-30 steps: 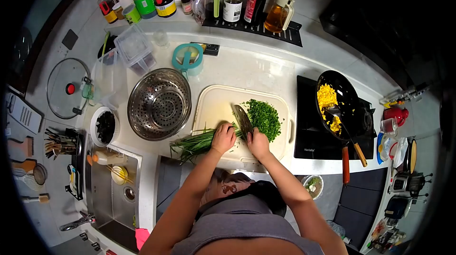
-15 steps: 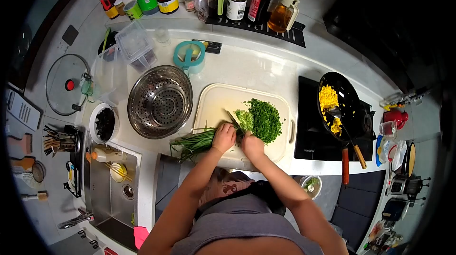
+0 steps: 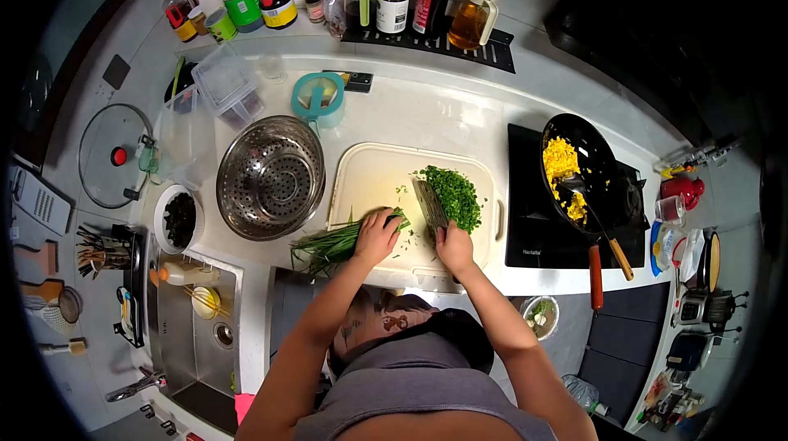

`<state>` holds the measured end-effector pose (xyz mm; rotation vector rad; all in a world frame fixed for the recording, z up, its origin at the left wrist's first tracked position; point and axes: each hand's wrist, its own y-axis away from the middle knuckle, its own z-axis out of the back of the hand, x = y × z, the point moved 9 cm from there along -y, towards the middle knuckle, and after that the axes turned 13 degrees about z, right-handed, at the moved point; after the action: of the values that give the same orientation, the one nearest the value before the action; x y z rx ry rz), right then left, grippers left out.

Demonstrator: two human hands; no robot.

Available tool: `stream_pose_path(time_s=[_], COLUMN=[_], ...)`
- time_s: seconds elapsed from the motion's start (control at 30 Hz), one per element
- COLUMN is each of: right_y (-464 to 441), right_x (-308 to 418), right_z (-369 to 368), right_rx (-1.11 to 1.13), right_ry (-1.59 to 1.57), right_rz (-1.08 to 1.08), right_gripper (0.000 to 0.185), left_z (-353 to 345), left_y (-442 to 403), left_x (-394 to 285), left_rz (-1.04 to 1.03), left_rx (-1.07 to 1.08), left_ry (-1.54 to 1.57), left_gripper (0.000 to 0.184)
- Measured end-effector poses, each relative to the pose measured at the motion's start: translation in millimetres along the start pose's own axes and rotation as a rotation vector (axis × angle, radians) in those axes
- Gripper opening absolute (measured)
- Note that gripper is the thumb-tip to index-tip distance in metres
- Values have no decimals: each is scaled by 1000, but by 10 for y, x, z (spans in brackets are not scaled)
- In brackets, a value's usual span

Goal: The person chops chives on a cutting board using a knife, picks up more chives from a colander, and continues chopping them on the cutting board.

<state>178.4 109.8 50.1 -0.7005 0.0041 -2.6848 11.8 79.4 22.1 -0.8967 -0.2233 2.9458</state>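
Note:
A bundle of long green chives (image 3: 328, 247) lies across the left edge of the cream cutting board (image 3: 369, 170). Over the bundle's cut end, my left hand (image 3: 377, 236) is closed, pressing the stalks down. My right hand (image 3: 454, 247) grips a kitchen knife (image 3: 430, 204), whose broad blade is tilted against the left side of a heap of chopped chives (image 3: 455, 195). A gap of bare board separates the blade from the bundle, with small green bits scattered there. The knife's handle is hidden inside my right hand.
A steel colander (image 3: 271, 178) stands left of the board, beyond the sink (image 3: 189, 334). To the right, a black wok (image 3: 603, 153) with yellow scrambled egg (image 3: 561, 159) sits on the cooktop (image 3: 525, 195). Bottles line a black rack (image 3: 484, 51) at the back.
The knife has moved right, away from the bundle, and the loose chopped bits are now against the heap. My left hand has shifted slightly left with the chives. The whole view has shifted a little.

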Motion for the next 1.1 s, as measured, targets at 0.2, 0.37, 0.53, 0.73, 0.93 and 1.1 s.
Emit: stream_pose_path(time_s=[0.2, 0.37, 0.53, 0.73, 0.93, 1.1], right_y=[28, 24, 8, 5, 19, 24], right_x=[-150, -144, -133, -151, -141, -177], right_z=[2, -11, -25, -41, -30, -64], right_rx=[60, 72, 60, 49, 57, 63], right_ry=[-13, -20, -18, -9, -16, -4], right_rz=[-30, -51, -21, -21, -42, -49], right_gripper=[22, 23, 22, 21, 21, 23], left_z=[39, 397, 522, 106, -45, -59], left_y=[-182, -207, -197, -469, -628, -486], left_x=[-217, 252, 807, 831, 400, 226], left_rz=[-31, 321, 641, 609, 305, 161], left_rx=[-44, -231, -106, 122, -53, -86], left_ry=[19, -117, -528, -283, -22, 56], left_gripper=[33, 24, 21, 20, 12, 10])
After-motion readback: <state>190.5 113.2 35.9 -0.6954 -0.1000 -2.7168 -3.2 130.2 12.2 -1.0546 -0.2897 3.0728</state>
